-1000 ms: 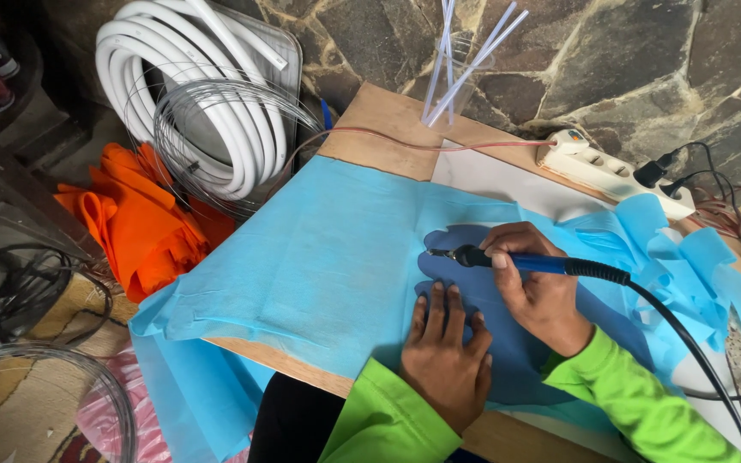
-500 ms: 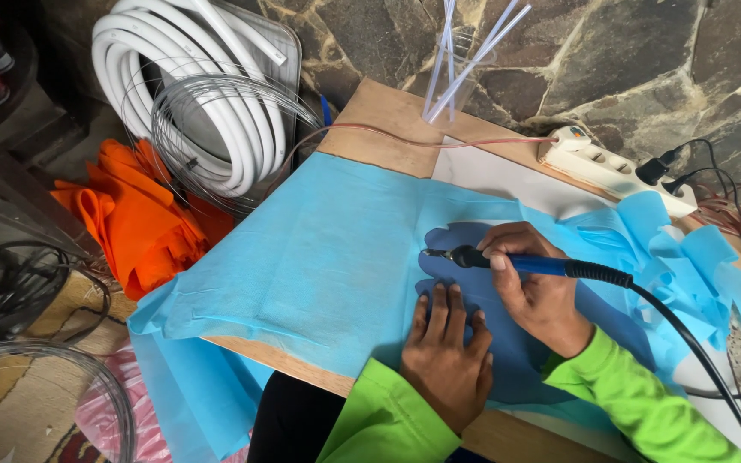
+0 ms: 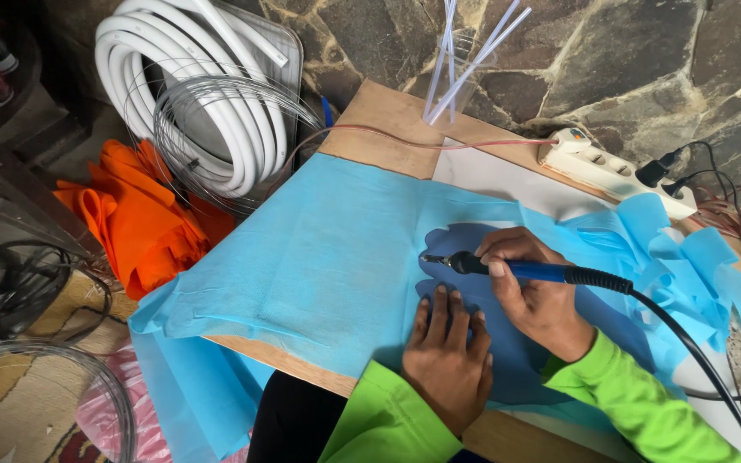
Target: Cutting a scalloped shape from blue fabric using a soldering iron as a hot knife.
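2 hands work on the light blue fabric sheet point(image 3: 328, 257) spread over the wooden worktop point(image 3: 379, 116). The right hand point(image 3: 535, 291) has its grip closed around a blue-handled corded tool point(image 3: 508, 268), tip touching the sheet. The left hand point(image 3: 448, 360) presses flat just beside it, fingers spread.
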